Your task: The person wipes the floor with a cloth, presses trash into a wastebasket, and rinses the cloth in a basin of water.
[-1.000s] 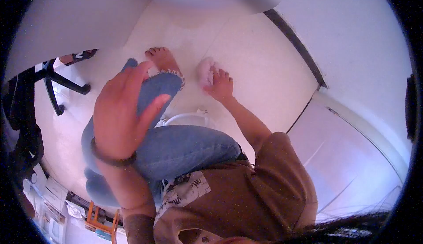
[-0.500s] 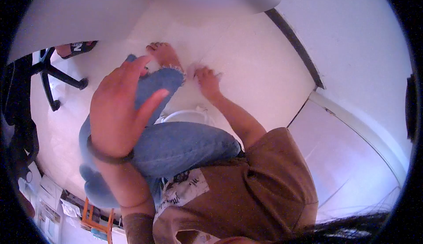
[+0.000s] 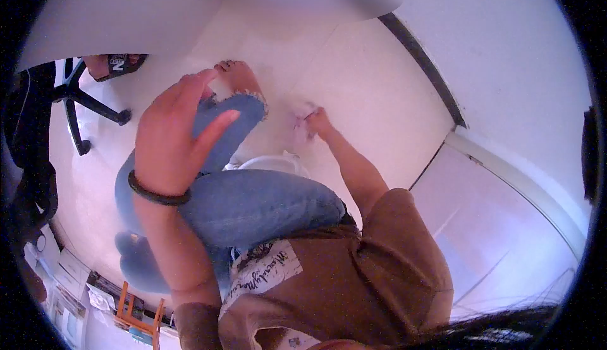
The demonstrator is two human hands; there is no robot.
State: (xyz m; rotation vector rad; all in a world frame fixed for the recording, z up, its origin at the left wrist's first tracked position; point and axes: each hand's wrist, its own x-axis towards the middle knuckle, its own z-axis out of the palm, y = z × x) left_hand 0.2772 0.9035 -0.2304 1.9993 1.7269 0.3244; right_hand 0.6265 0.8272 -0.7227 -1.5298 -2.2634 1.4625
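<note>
My left hand (image 3: 171,138), with a dark band round the wrist, is raised over my jeans-covered knee (image 3: 231,128). Its thumb stands apart from the fingers and it holds nothing. Low over the pale floor (image 3: 360,78), my right hand (image 3: 318,123) is closed on a light pinkish cloth (image 3: 302,128), which is blurred at its edges. Behind my thigh, the white rim of a round container (image 3: 272,163) shows in part, just below the cloth. My bare foot (image 3: 238,77) rests on the floor to the left of the cloth.
A black chair base (image 3: 82,94) stands at the left, with another person's foot in a dark sandal (image 3: 117,65) beside it. White wall with a dark skirting strip (image 3: 423,62) runs along the right. An orange stool (image 3: 136,315) is at the lower left.
My right hand moved left with the cloth, then back right and slightly down; the cloth now hangs or lies to its left. My left hand has hardly moved.
</note>
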